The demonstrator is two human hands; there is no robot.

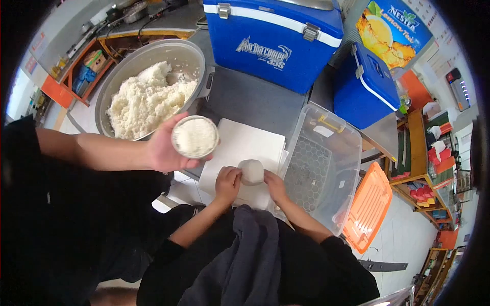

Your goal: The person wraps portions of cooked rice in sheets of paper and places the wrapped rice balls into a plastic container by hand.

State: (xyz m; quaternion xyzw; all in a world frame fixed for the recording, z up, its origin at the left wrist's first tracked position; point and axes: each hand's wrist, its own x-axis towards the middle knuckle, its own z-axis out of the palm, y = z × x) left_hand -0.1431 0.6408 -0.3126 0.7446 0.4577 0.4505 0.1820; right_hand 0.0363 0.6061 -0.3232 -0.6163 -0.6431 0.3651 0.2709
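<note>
My left hand [227,186]: fingers curled in, tips at the left edge of a pale round thing [252,172]; whether they pinch it, I cannot tell.
My right hand [277,187]: fingers partly bent, tips at its right edge, grip equally unclear.
Pale round thing: over the white paper [255,136], between my hands (bowl or lump, I can't make out which).
Table [240,92]: dark grey, paper near me, big blue cooler [270,46] at the far edge.
Left side: wide metal pot [148,49] of white rice [148,99]; a co-worker's hand [166,150] holds a filled bowl [195,136].
Right side: clear box [337,176], orange lid [370,209], smaller cooler [365,86].
Room: tea poster [392,30], wooden shelves [417,153], pale tiled floor [400,250].
</note>
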